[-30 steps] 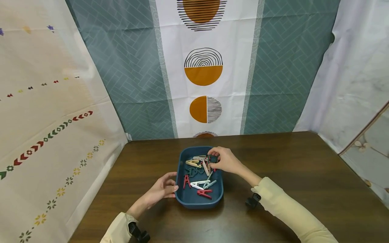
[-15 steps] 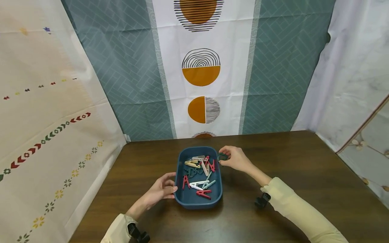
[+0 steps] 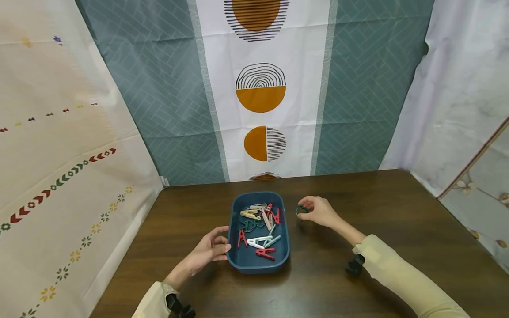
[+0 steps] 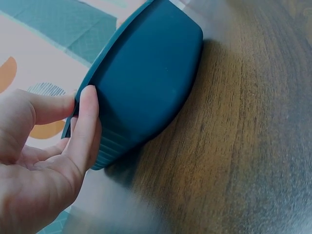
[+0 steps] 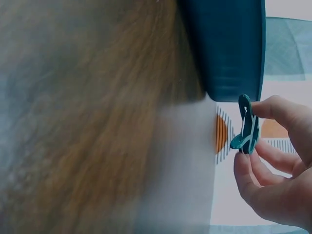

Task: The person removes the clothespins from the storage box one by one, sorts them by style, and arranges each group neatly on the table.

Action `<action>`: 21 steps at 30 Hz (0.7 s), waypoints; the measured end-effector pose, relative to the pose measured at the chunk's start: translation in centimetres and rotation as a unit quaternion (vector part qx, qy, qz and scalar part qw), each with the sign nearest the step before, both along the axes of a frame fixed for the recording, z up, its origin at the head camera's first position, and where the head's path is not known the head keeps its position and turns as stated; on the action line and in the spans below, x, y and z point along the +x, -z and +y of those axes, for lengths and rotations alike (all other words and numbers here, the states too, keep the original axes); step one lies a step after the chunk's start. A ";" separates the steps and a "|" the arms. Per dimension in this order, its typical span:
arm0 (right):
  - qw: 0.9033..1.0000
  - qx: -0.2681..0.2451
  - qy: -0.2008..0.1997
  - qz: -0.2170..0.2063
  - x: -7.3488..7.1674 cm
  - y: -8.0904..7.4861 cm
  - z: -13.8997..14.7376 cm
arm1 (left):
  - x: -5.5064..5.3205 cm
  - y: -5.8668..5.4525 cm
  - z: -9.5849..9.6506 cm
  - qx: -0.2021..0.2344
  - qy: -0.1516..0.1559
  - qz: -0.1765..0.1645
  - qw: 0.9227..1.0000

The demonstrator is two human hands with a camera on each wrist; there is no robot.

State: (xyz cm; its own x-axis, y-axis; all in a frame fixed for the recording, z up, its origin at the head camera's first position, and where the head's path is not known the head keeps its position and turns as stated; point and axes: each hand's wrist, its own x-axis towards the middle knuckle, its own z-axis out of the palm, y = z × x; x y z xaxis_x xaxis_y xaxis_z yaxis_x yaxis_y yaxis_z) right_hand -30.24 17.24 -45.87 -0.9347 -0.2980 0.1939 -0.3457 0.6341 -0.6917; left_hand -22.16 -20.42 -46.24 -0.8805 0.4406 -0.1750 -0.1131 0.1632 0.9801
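Observation:
My right hand (image 3: 319, 212) pinches a dark green plastic clip (image 5: 247, 127) between thumb and fingertips, to the right of a blue plastic tray (image 3: 258, 265). My left hand (image 3: 209, 245) grips the tray's left rim, with the thumb and fingers on either side of the edge in the left wrist view. Inside the tray lie several clothespins: a yellow one (image 3: 249, 214), a white one (image 3: 256, 242), a red one (image 3: 265, 253) near the front, and another red one (image 3: 242, 237) at the left. More dark green clips (image 3: 248, 226) lie in the middle.
A dark brown wooden table (image 3: 342, 265) bears the tray. Behind it hangs a teal and white patterned cloth (image 3: 258, 101). Light cloths hang at the left (image 3: 79, 185) and right (image 3: 465, 110) sides.
My right hand has lifted the green clip out of the tray's far right corner and moved it right, past the rim. My left hand has stayed at the tray's left rim.

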 end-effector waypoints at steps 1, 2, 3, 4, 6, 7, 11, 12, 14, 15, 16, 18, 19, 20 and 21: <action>1.000 0.003 0.002 -0.002 -0.1 0.1 0.2 | 0.0 0.0 0.0 0.001 0.000 0.000 1.000; 1.000 0.005 0.004 -0.005 -0.1 0.2 0.3 | 0.0 0.0 0.0 0.002 0.000 0.000 1.000; 1.000 0.007 0.008 -0.008 -0.1 0.3 0.5 | 0.0 0.0 0.0 0.002 0.000 -0.001 1.000; 1.000 0.010 0.011 -0.011 -0.2 0.4 0.6 | 0.0 0.0 0.0 0.002 0.000 -0.001 1.000; 1.000 0.015 0.018 -0.016 -0.3 0.6 0.7 | 0.1 -0.1 -0.1 0.003 0.000 -0.002 1.000; 0.999 0.018 0.023 -0.018 -0.4 0.7 0.8 | 0.1 -0.1 -0.1 0.004 0.000 -0.003 1.000; 0.998 0.036 0.045 -0.027 -0.6 1.0 1.0 | 0.1 -0.1 -0.1 0.004 -0.001 -0.002 1.000; 0.997 0.041 0.053 -0.030 -0.6 1.0 1.1 | 0.1 -0.1 -0.1 0.004 -0.002 -0.003 1.000; 0.996 0.048 0.061 -0.034 -0.6 1.1 1.2 | 0.1 -0.1 -0.1 0.005 -0.002 -0.003 1.000; 0.996 0.052 0.065 -0.035 -0.7 1.1 1.3 | 0.1 -0.1 -0.1 0.005 -0.002 -0.003 1.000; 0.995 0.055 0.070 -0.037 -0.7 1.1 1.3 | 0.1 -0.1 -0.1 0.005 -0.001 -0.004 1.000; 0.995 0.058 0.077 -0.041 -0.8 1.2 1.4 | 0.1 -0.1 -0.1 0.005 0.000 -0.004 1.000; 0.994 0.061 0.079 -0.041 -0.8 1.2 1.4 | 0.1 0.0 -0.1 0.005 0.000 -0.005 1.000; 0.994 0.064 0.082 -0.042 -0.9 1.2 1.4 | 0.1 0.0 -0.1 0.005 0.000 -0.004 1.000; 0.993 0.067 0.086 -0.042 -1.0 1.3 1.4 | 0.1 0.0 -0.1 0.006 0.000 -0.005 1.000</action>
